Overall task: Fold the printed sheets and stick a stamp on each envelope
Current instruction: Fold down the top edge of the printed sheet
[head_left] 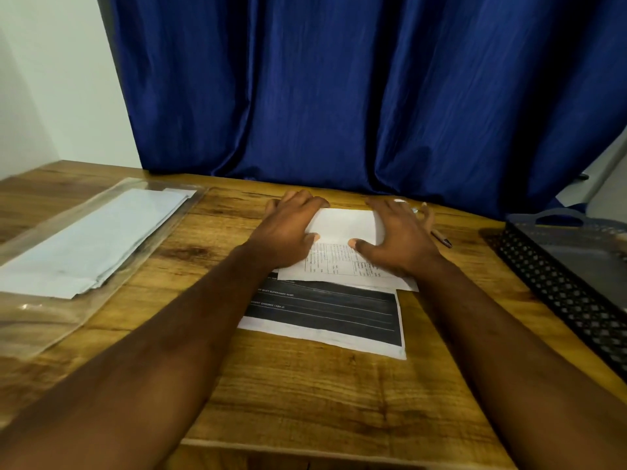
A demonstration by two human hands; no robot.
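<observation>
Desk, seen from behind the person's shoulders.

- Sheet: mid-table, toward the far edge, just short of the curtain. Far part is folded over toward the person, so the blank white back faces up. Below the flap a strip of printed grid shows, its text too blurred to read.
- Left hand: flat and spread wide, pressing the sheet's left edge, thumb on the flap.
- Right hand: the same on the right edge, flat and wide, gripping nothing.
- Second sheet: under the first and nearer the person, with white margins and broad dark bands crossed by thin lines.
- Sleeve: clear plastic, far left, holding a pale stack of what look like envelopes.
- Pen: just beyond the right hand.
- Tray: black mesh, at the right edge.
</observation>
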